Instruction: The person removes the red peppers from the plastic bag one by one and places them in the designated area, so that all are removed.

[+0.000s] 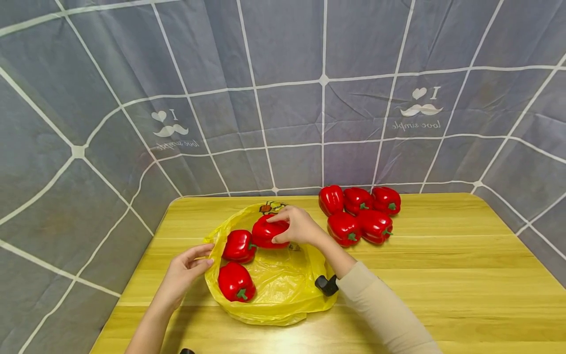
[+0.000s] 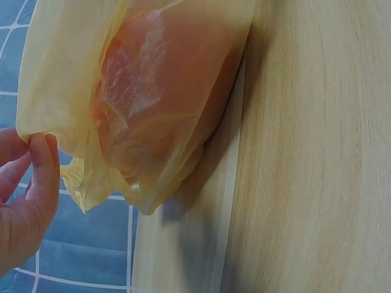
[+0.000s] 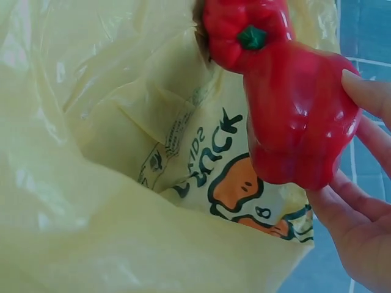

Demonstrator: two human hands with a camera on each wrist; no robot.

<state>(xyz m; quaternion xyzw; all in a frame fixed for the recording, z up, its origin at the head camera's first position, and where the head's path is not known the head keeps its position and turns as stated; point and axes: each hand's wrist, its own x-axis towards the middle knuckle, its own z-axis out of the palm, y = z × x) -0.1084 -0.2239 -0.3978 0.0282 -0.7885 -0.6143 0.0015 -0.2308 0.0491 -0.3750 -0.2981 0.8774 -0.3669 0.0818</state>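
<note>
A yellow plastic bag [image 1: 283, 285] lies with its mouth open on the table. Its left rim is pinched by the left hand [image 1: 183, 275], also visible in the left wrist view, where the thumb and fingers [image 2: 44, 165] hold the film. The right hand [image 1: 298, 226] grips a red bell pepper [image 1: 267, 232] over the bag's back part; the right wrist view shows this pepper [image 3: 302, 116] touching or overlapping another one [image 3: 244, 30]. Two more red peppers, one behind [image 1: 239, 246] and one in front [image 1: 236, 282], sit inside the bag at its left side.
Several red bell peppers [image 1: 344, 228] are grouped on the wooden table [image 1: 442, 275] at the back, right of the bag. A grey curtain with white lines [image 1: 292, 118] hangs behind the table and along its sides. A black object [image 1: 326, 285] is by the right wrist.
</note>
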